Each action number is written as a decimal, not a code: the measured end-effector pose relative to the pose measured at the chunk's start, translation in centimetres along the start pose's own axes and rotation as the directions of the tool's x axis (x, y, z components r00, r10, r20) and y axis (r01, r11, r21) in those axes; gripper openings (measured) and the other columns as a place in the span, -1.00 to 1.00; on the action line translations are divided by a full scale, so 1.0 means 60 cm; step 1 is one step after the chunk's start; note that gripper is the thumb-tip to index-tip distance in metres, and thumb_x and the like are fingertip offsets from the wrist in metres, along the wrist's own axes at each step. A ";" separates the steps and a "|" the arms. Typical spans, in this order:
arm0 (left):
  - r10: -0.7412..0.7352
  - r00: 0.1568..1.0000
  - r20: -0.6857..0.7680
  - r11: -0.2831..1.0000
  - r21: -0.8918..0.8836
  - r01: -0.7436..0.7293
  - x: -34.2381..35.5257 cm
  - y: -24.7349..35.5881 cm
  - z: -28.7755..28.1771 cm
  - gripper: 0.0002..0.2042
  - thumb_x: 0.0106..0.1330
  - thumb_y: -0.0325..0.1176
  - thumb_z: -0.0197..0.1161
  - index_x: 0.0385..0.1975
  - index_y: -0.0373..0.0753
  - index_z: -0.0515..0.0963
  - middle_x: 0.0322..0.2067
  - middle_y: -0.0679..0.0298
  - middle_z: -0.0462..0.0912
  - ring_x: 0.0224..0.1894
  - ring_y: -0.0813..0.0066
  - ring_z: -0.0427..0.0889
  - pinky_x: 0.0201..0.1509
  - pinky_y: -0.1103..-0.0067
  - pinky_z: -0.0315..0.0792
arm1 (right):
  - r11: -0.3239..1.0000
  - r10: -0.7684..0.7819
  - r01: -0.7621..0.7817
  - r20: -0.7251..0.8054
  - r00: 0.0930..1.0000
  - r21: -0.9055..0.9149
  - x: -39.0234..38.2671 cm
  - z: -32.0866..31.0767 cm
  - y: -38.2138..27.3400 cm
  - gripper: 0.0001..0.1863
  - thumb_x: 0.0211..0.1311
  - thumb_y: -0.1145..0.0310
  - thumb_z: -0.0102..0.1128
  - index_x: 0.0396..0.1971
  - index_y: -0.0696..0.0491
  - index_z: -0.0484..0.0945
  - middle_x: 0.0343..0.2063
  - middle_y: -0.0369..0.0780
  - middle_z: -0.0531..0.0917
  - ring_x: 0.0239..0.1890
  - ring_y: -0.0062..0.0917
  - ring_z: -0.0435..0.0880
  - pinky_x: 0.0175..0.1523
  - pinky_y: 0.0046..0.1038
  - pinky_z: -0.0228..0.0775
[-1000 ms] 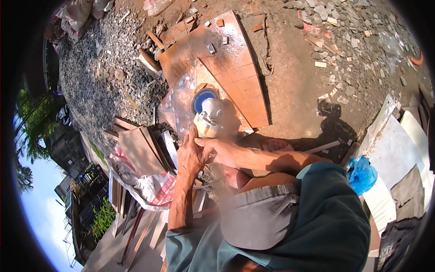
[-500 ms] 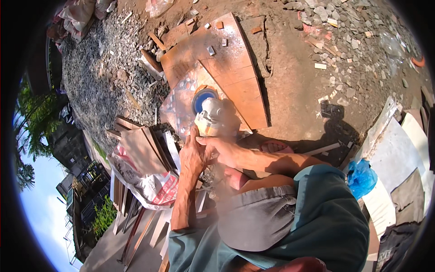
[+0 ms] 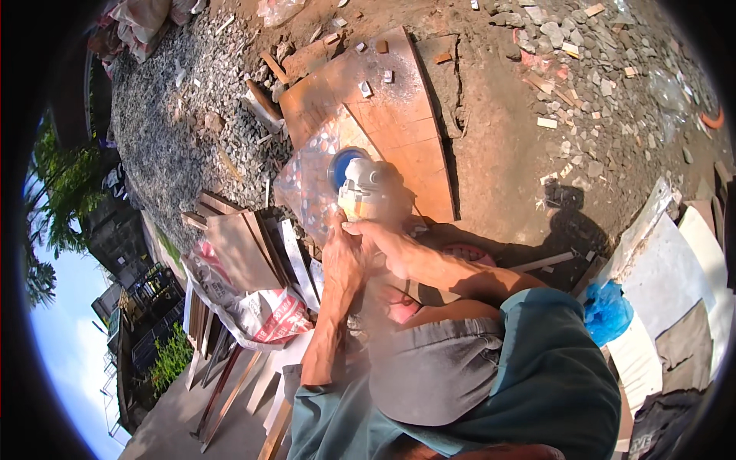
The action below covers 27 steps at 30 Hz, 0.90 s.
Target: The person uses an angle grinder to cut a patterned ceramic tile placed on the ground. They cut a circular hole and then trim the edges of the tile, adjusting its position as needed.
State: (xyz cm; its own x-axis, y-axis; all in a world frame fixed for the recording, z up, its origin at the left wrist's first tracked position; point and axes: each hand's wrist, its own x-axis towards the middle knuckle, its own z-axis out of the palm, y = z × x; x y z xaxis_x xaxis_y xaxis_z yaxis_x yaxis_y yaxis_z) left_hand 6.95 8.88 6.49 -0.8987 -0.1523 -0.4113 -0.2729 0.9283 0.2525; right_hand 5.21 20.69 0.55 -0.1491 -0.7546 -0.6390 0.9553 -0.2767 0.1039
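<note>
A pale, dust-coated power tool [image 3: 361, 188], apparently an angle grinder, with a round blue disc [image 3: 343, 164] lies over a speckled terrazzo-like piece [image 3: 307, 180] on orange boards [image 3: 406, 153]. Both my hands are closed round the tool's near end. My left hand [image 3: 343, 253] is upright at its left side; my right hand [image 3: 379, 244] comes in from the right, its thumb over my left fingers. Pale dust blurs the tool's right side and the space below my hands.
Small tile offcuts [image 3: 366, 88] lie on the board. Stacked panels [image 3: 238, 249] and a torn sack [image 3: 268, 314] are at the left, beside gravel [image 3: 176, 146]. White sheets [image 3: 675, 261] and a blue plastic bag [image 3: 607, 313] lie at the right. My feet are below the board.
The tool and both hands have shifted right in the view, and the surrounding scene has also shifted slightly right and down. The grip looks the same.
</note>
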 end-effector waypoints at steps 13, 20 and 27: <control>-0.266 0.963 -0.053 0.691 -0.707 0.152 -0.020 -0.019 -0.035 -0.58 0.45 -0.09 0.19 0.06 -0.35 0.46 -0.23 0.12 0.66 -0.26 0.38 0.61 -0.18 0.45 0.49 | 0.879 -0.186 0.259 0.211 0.960 -0.401 0.023 0.036 0.014 -0.24 0.26 -0.12 0.33 0.31 0.00 0.34 0.18 -0.21 0.48 0.25 -0.43 0.36 0.22 -0.21 0.24; -0.434 0.897 0.090 0.569 -0.744 0.350 -0.078 -0.098 -0.146 -0.64 0.29 -0.26 0.24 -0.01 -0.37 0.54 -0.25 0.28 0.65 -0.26 0.53 0.55 -0.12 0.54 0.47 | 0.559 -0.229 0.162 0.037 0.973 -0.813 -0.059 -0.024 0.034 -0.55 0.34 0.05 0.31 -0.15 0.16 0.48 -0.34 -0.28 0.59 -0.43 -0.61 0.57 -0.42 -0.52 0.39; -0.380 0.923 0.061 0.572 -0.769 0.286 -0.117 -0.099 -0.132 -0.58 0.25 -0.29 0.27 0.06 -0.37 0.53 -0.14 0.16 0.70 -0.15 0.45 0.62 0.00 0.49 0.48 | 0.945 -0.195 0.082 -0.347 0.917 -0.315 -0.071 -0.168 0.040 -0.50 0.41 0.05 0.25 -0.01 0.19 0.39 -0.10 -0.07 0.61 -0.18 -0.46 0.65 -0.17 -0.42 0.50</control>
State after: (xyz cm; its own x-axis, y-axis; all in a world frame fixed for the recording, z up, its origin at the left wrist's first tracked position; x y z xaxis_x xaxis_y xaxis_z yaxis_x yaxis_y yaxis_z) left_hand 12.17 1.71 14.84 -0.7047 -0.4729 -0.5289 -0.6773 0.2266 0.6999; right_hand 10.74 29.23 -4.13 -0.2345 -0.4319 -0.8709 0.9715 -0.1356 -0.1943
